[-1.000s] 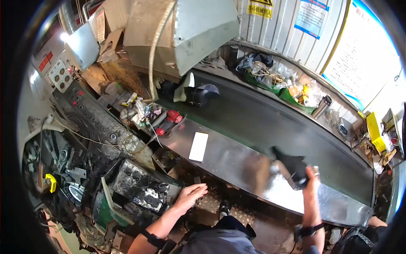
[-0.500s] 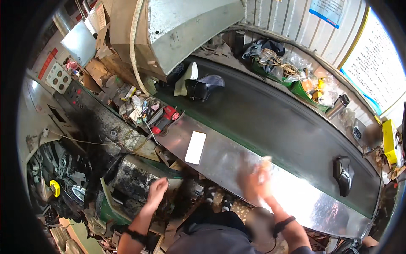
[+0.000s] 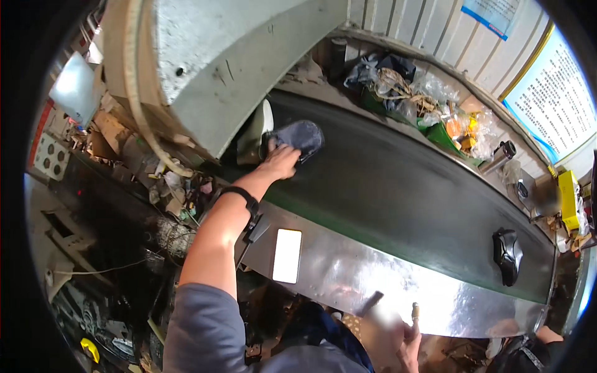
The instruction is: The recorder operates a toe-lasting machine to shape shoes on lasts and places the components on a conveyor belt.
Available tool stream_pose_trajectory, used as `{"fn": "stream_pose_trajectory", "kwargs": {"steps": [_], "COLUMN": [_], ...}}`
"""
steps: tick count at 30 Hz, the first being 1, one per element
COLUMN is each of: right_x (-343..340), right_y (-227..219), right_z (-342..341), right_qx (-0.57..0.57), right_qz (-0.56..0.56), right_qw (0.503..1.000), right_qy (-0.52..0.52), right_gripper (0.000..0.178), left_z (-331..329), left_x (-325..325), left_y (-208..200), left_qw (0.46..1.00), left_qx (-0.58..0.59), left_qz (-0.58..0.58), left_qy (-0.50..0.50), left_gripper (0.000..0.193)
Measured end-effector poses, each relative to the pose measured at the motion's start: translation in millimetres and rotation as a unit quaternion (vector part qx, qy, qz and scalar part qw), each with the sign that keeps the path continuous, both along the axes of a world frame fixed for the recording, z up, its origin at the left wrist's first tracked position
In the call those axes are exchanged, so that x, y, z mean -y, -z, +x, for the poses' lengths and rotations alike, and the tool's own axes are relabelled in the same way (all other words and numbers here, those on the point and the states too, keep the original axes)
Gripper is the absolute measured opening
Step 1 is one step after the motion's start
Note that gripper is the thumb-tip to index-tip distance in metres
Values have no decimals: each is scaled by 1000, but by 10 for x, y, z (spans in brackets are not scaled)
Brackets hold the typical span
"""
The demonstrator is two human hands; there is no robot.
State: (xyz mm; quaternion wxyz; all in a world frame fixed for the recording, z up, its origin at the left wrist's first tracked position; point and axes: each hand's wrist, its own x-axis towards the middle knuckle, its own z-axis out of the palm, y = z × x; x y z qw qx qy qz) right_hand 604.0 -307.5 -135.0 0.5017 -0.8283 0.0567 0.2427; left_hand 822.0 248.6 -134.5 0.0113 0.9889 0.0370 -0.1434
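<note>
My left hand (image 3: 283, 161) reaches across to the far left of the black belt (image 3: 398, 180). Its fingers are closed on the near edge of a black shoe upper (image 3: 303, 140), whose grey inner side shows. Right beside that upper stands a pale green and white shoe-shaped piece (image 3: 256, 132), partly hidden by my hand and the metal housing. Low in the view, at the steel ledge's front edge, my right hand (image 3: 409, 348) is closed around a short, stick-like tool with a brownish end (image 3: 415, 311); its lower part is hidden in the fingers.
A second black shoe (image 3: 507, 256) sits at the belt's right end. On the steel ledge (image 3: 348, 273) lies a white, bright rectangle (image 3: 287, 255). A large metal housing (image 3: 242, 68) overhangs the belt's left end. Plastic bags (image 3: 435, 109) crowd the far side. Another person's arm (image 3: 548, 334) shows at lower right.
My left hand has gone from beside the ledge, far forward, to the black shoe upper, which now sits tilted differently. My right hand has drawn back toward my body from over the ledge.
</note>
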Motion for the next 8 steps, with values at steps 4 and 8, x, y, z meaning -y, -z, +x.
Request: {"fn": "stream_pose_trajectory", "kwargs": {"steps": [4, 8], "right_x": [-178, -321], "right_y": [-322, -374], "right_z": [-29, 23], "right_qx": [-87, -146], "right_qz": [109, 365], "right_qw": [984, 892], "right_qy": [111, 225], "right_gripper": [88, 91], "left_z": [192, 211], "left_x": [1058, 1088], "left_y": [-135, -195], "left_qw": [924, 854], "left_qx": [58, 69], "left_qz": [-339, -513], "left_qy": [165, -54], "left_gripper": [40, 51]}}
